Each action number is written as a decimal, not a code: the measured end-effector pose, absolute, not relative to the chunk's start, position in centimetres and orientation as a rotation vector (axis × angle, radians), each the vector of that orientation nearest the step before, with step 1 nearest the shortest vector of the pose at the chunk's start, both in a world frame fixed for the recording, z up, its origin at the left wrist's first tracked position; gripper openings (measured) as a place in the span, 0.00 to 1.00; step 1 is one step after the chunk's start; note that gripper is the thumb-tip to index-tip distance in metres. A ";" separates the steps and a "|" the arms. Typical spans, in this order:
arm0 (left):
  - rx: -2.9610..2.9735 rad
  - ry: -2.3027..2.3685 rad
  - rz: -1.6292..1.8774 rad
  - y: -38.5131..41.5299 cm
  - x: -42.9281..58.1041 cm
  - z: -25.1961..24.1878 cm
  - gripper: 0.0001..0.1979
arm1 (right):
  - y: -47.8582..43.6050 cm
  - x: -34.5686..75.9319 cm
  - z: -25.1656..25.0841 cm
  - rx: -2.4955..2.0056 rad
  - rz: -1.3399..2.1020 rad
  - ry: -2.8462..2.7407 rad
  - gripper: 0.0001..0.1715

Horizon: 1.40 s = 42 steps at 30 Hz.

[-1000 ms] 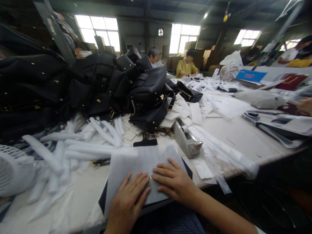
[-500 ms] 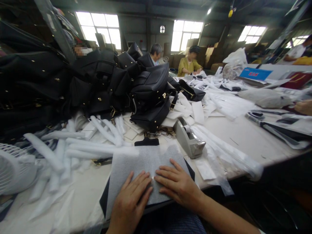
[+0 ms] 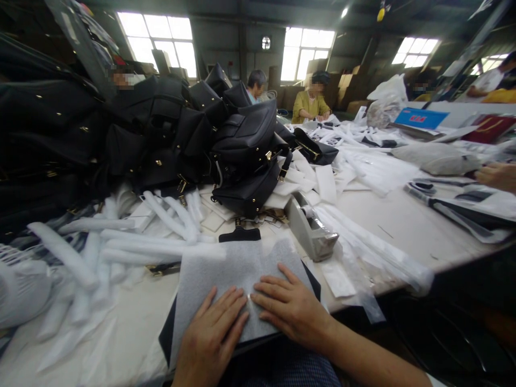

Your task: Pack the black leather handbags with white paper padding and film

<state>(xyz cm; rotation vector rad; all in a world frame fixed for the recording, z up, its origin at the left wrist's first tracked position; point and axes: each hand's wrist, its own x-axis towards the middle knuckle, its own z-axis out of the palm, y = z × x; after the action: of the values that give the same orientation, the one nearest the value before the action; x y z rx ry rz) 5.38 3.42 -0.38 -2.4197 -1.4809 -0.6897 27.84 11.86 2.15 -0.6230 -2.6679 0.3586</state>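
A thin whitish sheet (image 3: pixel 237 266) lies over a black bag (image 3: pixel 167 328) at the table's front edge; only the bag's dark corners show at the sides. My left hand (image 3: pixel 215 330) rests flat on the left half of the sheet, fingers stretched out. On the right half lies my right hand (image 3: pixel 288 306), also flat with the fingers extended. Their fingertips nearly meet over a small shiny spot in the middle. Just beyond the sheet is a black strap piece (image 3: pixel 239 232) with a buckle.
Black bags (image 3: pixel 245 134) are heaped at the back left. White foam rolls (image 3: pixel 141 244) lie to the left, by a white fan (image 3: pixel 22 285). A grey tape dispenser (image 3: pixel 310 228) stands right of the sheet, near clear plastic sleeves (image 3: pixel 374 252). A person in yellow (image 3: pixel 310 105) works across the table.
Both hands stay flat on the sheet with hardly any movement. The whole view has shifted slightly, with things appearing a little further left.
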 end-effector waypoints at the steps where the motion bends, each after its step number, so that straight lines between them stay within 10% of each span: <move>1: -2.421 -1.478 -0.678 3.4 5.4 -0.4 0.17 | 11.9 27.8 2.1 -0.621 0.358 -2.668 0.17; 42: -2.633 -1.681 -0.124 5.7 5.0 6.0 0.18 | 12.9 27.3 5.1 -0.805 0.488 -2.885 0.30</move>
<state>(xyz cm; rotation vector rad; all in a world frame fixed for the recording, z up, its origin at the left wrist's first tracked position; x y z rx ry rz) 4.97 5.69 5.95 -2.6329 -1.6811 -0.1243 27.27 12.91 5.07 -0.8045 -2.8854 0.4877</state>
